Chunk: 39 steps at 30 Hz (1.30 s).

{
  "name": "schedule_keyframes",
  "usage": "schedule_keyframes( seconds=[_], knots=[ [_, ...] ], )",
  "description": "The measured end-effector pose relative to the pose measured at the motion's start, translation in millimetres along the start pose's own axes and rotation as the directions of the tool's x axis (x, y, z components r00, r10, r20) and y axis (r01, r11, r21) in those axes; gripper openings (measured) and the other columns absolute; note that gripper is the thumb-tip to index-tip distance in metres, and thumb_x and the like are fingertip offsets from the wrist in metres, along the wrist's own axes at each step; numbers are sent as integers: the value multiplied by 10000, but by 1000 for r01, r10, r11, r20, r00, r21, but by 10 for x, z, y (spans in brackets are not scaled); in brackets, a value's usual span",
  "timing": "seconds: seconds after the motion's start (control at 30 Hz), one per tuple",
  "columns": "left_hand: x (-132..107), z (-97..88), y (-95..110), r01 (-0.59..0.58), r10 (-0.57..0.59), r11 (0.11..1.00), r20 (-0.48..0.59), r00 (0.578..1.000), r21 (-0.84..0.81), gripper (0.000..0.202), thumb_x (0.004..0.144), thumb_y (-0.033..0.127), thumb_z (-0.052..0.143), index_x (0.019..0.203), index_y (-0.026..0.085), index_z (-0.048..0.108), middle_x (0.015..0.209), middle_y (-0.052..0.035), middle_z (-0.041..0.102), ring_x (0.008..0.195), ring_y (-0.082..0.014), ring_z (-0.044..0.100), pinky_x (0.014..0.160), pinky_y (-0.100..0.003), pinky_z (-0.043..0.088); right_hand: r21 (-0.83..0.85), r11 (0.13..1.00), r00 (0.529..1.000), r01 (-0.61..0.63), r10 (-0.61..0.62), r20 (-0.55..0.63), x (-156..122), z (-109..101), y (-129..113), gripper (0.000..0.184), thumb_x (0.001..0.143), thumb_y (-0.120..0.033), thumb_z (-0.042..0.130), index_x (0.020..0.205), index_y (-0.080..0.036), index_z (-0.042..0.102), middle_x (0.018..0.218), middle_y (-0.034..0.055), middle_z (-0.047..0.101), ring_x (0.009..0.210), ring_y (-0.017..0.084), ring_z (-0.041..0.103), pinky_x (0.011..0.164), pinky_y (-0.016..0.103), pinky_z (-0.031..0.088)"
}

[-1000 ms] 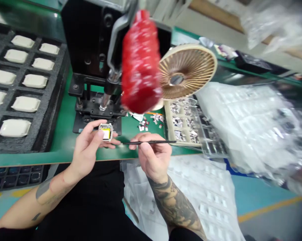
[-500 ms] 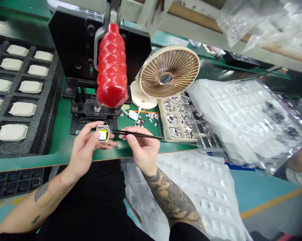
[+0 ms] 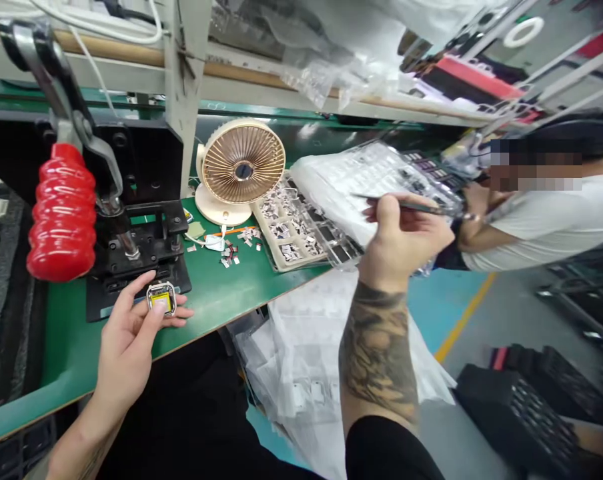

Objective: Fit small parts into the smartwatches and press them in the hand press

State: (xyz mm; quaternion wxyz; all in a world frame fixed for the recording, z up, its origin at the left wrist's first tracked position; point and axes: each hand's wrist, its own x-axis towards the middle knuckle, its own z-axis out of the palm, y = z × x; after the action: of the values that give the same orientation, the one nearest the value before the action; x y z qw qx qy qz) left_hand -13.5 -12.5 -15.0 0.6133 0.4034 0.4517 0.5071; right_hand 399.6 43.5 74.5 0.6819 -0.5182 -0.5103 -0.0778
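My left hand grips a small watch case by its edges, the thumb resting on the yellow-and-white part inside. It is held just above the front of the green bench, before the black press. Out to the right, my right hand is raised, closed on dark tweezers whose tips point left. Behind the tweezers lies a stack of clear plastic trays under white film. The tweezers are well apart from the watch case.
A red press handle stands at left, beside a foam tray of pale pieces. A fan sits behind a compartment box of small parts. Loose bits lie nearby. A co-worker in a white shirt is at right.
My right hand has carried the tweezers away from the watch case, up and to the right. The view has swung right, bringing a co-worker in. My left hand still holds the watch case.
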Motion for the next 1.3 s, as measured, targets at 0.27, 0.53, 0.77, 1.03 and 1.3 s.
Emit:
schedule_keyframes(
  seconds=[0.27,0.53,0.77,1.03,1.3],
  knots=[
    [-46,8,28,-37,16,970,90,996,239,350,1110,512,765,1257,194,774,1210,-121,887,997,-273,885,844,-376,756,-25,884,805,466,-412,427,-1069,320,-377,259,1044,-145,752,1269,-262,807,1080,49,835,960,213,794,843,380,651],
    [-148,-30,-71,-89,66,922,73,995,376,330,1108,493,772,1314,237,756,1247,-76,886,965,-226,869,887,-358,743,177,643,218,745,-486,847,-1499,793,-558,216,1146,-160,620,1308,-183,760,1179,76,848,1055,205,743,841,380,575],
    [-143,-62,-77,-52,24,945,90,996,322,365,1117,476,757,1392,256,661,1294,-84,877,1058,-259,879,915,-384,742,-343,821,659,456,-53,750,-665,308,-60,269,1105,-142,605,1260,-217,812,1190,107,831,1102,265,756,963,436,616],
    [-131,-77,-91,-41,3,944,116,993,329,328,1110,502,760,1325,266,682,1292,-80,872,1070,-265,875,899,-383,742,-328,844,397,424,152,905,-112,427,411,262,1049,-175,684,1198,-239,891,1195,113,821,1161,308,722,1092,484,577],
    [-131,-85,-92,-44,4,940,118,993,340,323,1118,490,752,1334,262,677,1294,-82,872,1041,-251,873,900,-376,742,-260,898,332,355,139,933,-168,538,576,231,1085,-217,673,1170,-198,887,1142,111,816,1061,252,760,1015,392,588]
  ],
)
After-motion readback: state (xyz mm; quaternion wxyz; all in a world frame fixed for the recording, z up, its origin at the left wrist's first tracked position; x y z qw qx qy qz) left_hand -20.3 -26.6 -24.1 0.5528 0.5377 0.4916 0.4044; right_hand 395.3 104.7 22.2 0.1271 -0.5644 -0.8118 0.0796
